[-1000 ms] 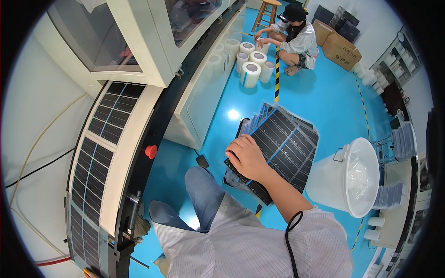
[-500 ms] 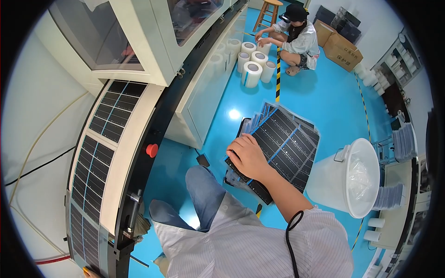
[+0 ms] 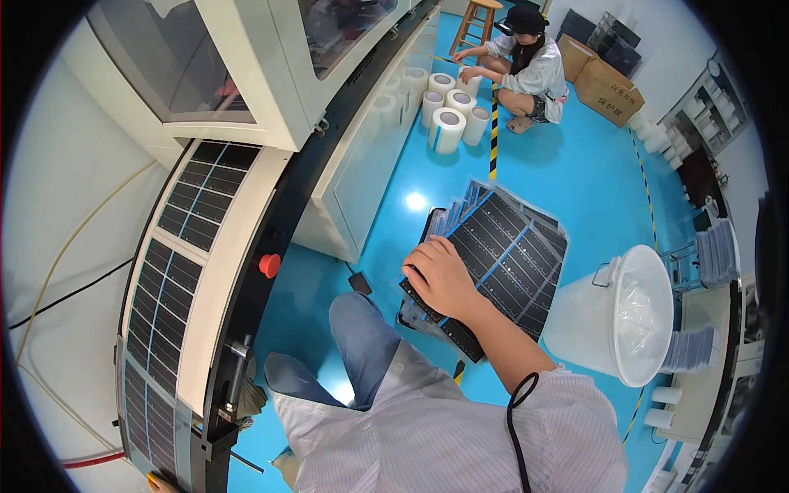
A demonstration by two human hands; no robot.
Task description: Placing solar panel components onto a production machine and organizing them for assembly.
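My right hand (image 3: 436, 275) lies over the left edge of a stack of black printed sheets (image 3: 514, 255) with blue stripes, its fingers curled round that edge. Clear film edges stick out along the stack's upper left side. Of my left hand (image 3: 162, 486) only a sliver shows at the lower left rim, beside a small orange thing (image 3: 154, 478); its fingers are mostly hidden. Close to it, the machine bed (image 3: 215, 312) carries a row of similar black sheets (image 3: 164, 304), the lowest under clear film.
A red button (image 3: 269, 265) sits on the machine's edge. To the right stands a white bucket (image 3: 575, 316) with clear film inside. Farther off, a person (image 3: 526, 74) crouches by several white film rolls (image 3: 446, 131), near a wooden stool (image 3: 477, 25) and a cardboard box (image 3: 606, 92).
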